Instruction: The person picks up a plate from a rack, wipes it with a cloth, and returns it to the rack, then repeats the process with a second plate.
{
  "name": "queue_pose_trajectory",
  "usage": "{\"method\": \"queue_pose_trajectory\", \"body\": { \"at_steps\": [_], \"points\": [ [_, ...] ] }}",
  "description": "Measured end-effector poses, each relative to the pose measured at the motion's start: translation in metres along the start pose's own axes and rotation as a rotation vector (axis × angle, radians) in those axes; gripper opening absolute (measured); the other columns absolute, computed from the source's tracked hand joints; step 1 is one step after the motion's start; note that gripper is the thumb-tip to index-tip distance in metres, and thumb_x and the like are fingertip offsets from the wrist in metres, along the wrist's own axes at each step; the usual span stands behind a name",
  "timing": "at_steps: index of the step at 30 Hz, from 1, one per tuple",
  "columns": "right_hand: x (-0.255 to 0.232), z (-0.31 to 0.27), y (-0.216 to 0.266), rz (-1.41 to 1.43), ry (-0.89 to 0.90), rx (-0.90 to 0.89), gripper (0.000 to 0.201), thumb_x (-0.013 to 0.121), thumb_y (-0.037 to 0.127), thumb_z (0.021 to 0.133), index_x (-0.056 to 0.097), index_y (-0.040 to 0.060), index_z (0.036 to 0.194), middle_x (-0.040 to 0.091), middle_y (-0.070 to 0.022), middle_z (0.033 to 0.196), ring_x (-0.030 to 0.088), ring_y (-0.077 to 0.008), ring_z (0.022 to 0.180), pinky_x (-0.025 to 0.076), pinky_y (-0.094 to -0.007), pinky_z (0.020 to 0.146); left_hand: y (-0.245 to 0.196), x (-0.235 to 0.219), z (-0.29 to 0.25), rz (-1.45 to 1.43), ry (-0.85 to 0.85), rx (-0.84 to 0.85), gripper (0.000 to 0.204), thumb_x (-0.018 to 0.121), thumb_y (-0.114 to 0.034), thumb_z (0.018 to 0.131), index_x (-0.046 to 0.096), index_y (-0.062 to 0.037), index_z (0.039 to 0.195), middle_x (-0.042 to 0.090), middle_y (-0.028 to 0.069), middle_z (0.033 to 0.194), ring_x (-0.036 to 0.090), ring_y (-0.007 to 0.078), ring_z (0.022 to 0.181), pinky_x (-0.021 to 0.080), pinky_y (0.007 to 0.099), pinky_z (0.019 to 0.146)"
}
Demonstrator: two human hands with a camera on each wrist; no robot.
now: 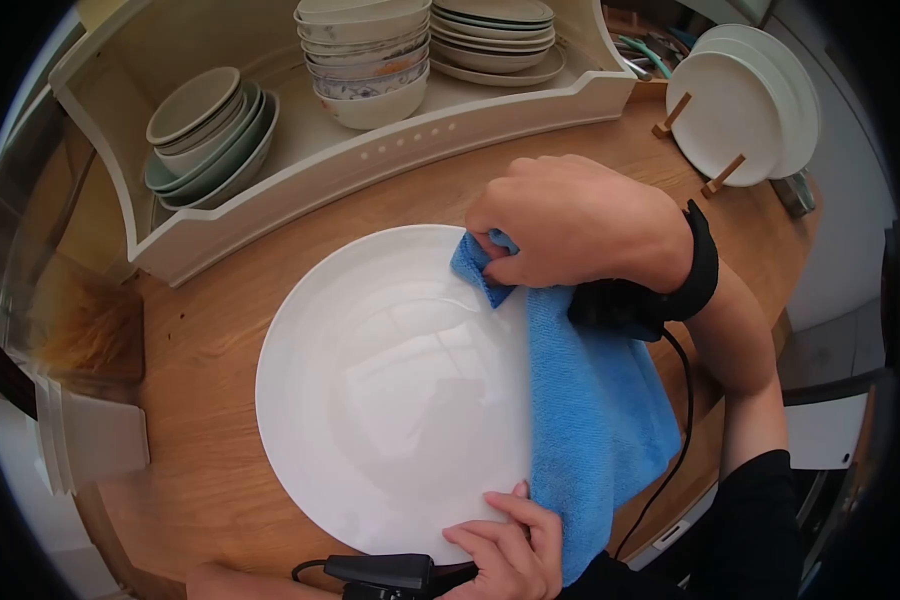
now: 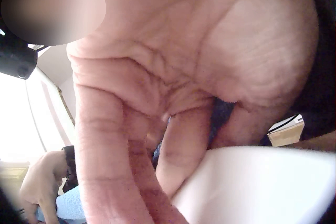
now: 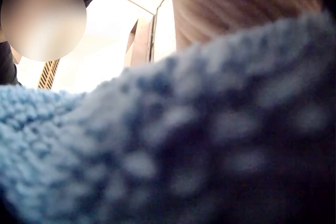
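Observation:
A large round white plate (image 1: 390, 390) has a blue cloth (image 1: 595, 410) draped over its right side. At the plate's far right rim, my right hand (image 1: 580, 220) grips a bunched corner of the cloth between fingers and thumb. Close up, the cloth (image 3: 157, 145) fills most of the right wrist view and hides the fingers. My left hand (image 1: 515, 555) holds the plate's near rim beside the hanging cloth. In the left wrist view the left hand (image 2: 157, 87) has its fingers bent at the white plate (image 2: 262, 182), with the fingertips partly hidden.
Behind the plate stands a cream rack (image 1: 370, 155) with stacked bowls (image 1: 365, 70), green and white bowls (image 1: 210, 140) and stacked plates (image 1: 495, 40). White plates (image 1: 735, 110) stand upright in a wooden holder at the back right. A white container (image 1: 100, 435) is at the left.

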State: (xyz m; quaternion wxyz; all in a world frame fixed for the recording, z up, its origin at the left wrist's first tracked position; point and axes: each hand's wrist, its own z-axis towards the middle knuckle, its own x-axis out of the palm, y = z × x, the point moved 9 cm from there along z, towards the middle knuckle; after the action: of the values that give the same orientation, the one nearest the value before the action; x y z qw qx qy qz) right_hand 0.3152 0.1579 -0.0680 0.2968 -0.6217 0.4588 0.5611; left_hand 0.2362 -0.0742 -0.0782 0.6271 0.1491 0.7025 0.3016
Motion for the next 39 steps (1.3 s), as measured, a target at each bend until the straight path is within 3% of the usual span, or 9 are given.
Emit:
{"method": "queue_pose_trajectory", "body": {
  "at_steps": [5, 11, 14, 16, 19, 25, 28, 31, 39],
  "points": [
    [-0.005, -0.014, -0.009, 0.021, -0.017, 0.046, 0.016, 0.075, 0.021, 0.079, 0.068, 0.0060, 0.079, 0.069, -0.0119, 0.074, 0.067, -0.0356, 0.078, 0.052, -0.0438, 0.071, -0.001, -0.001, -0.002, 0.019, -0.014, -0.004, 0.016, 0.066, -0.007, 0.093, 0.075, 0.0069, 0.093, 0.069, 0.0159, 0.088, 0.061, 0.0214, 0.062, 0.053, 0.0344, 0.058],
    [-0.003, -0.039, -0.028, 0.055, 0.004, 0.103, 0.014, 0.075, 0.017, 0.082, 0.069, 0.0072, 0.090, 0.071, -0.0106, 0.086, 0.067, -0.0337, 0.085, 0.052, -0.0424, 0.077, 0.000, -0.002, -0.001, 0.039, -0.033, -0.007, 0.016, 0.069, -0.007, 0.093, 0.076, 0.0070, 0.096, 0.069, 0.0156, 0.088, 0.060, 0.0204, 0.062, 0.052, 0.0333, 0.058],
    [0.002, -0.040, -0.035, 0.137, -0.063, 0.014, 0.013, 0.073, 0.013, 0.084, 0.069, 0.0067, 0.095, 0.071, -0.0110, 0.093, 0.067, -0.0340, 0.089, 0.052, -0.0429, 0.081, -0.001, -0.001, 0.000, 0.034, -0.066, -0.012, 0.016, 0.069, -0.007, 0.093, 0.076, 0.0072, 0.096, 0.069, 0.0156, 0.089, 0.060, 0.0202, 0.063, 0.051, 0.0329, 0.058],
    [-0.003, -0.041, -0.028, 0.256, -0.219, -0.233, 0.016, 0.072, 0.011, 0.084, 0.071, 0.0049, 0.099, 0.073, -0.0135, 0.091, 0.069, -0.0367, 0.089, 0.054, -0.0436, 0.080, 0.002, -0.003, 0.002, 0.026, -0.057, 0.002, 0.016, 0.070, -0.007, 0.093, 0.076, 0.0073, 0.097, 0.069, 0.0155, 0.089, 0.059, 0.0200, 0.063, 0.051, 0.0327, 0.059],
    [-0.002, -0.043, -0.029, 0.335, -0.325, -0.313, 0.018, 0.071, 0.013, 0.084, 0.070, 0.0054, 0.101, 0.073, -0.0145, 0.093, 0.069, -0.0374, 0.090, 0.053, -0.0442, 0.079, 0.000, -0.002, 0.004, 0.012, -0.044, 0.017, 0.016, 0.071, -0.006, 0.092, 0.076, 0.0073, 0.098, 0.068, 0.0155, 0.089, 0.059, 0.0198, 0.064, 0.051, 0.0324, 0.060],
    [0.014, -0.033, -0.036, 0.399, -0.269, -0.146, 0.016, 0.068, 0.015, 0.085, 0.067, 0.0054, 0.097, 0.070, -0.0160, 0.081, 0.068, -0.0358, 0.075, 0.053, -0.0432, 0.070, -0.001, -0.003, 0.006, 0.054, -0.027, 0.048, 0.016, 0.071, -0.005, 0.091, 0.077, 0.0071, 0.100, 0.068, 0.0157, 0.090, 0.058, 0.0192, 0.066, 0.050, 0.0322, 0.061],
    [0.016, -0.031, -0.035, 0.451, -0.306, -0.227, 0.016, 0.067, 0.013, 0.086, 0.066, 0.0032, 0.099, 0.069, -0.0156, 0.075, 0.068, -0.0347, 0.069, 0.052, -0.0422, 0.066, 0.000, -0.003, 0.005, 0.060, -0.033, 0.047, 0.017, 0.070, -0.004, 0.091, 0.077, 0.0068, 0.102, 0.068, 0.0160, 0.091, 0.058, 0.0191, 0.066, 0.050, 0.0322, 0.061],
    [0.015, -0.031, -0.035, 0.489, -0.265, -0.166, 0.017, 0.067, 0.010, 0.086, 0.065, 0.0016, 0.100, 0.070, -0.0158, 0.081, 0.069, -0.0341, 0.074, 0.053, -0.0412, 0.069, -0.003, 0.000, 0.004, 0.046, -0.030, 0.036, 0.020, 0.068, -0.003, 0.091, 0.077, 0.0063, 0.107, 0.068, 0.0164, 0.093, 0.058, 0.0193, 0.066, 0.050, 0.0323, 0.061],
    [0.014, -0.029, -0.039, 0.595, -0.295, -0.227, 0.022, 0.073, 0.013, 0.086, 0.065, 0.0023, 0.104, 0.072, -0.0154, 0.095, 0.070, -0.0333, 0.088, 0.053, -0.0402, 0.079, -0.001, 0.000, 0.001, 0.015, -0.009, 0.049, 0.026, 0.064, -0.001, 0.091, 0.075, 0.0057, 0.114, 0.068, 0.0173, 0.095, 0.059, 0.0201, 0.068, 0.051, 0.0323, 0.062]
  ]
}}
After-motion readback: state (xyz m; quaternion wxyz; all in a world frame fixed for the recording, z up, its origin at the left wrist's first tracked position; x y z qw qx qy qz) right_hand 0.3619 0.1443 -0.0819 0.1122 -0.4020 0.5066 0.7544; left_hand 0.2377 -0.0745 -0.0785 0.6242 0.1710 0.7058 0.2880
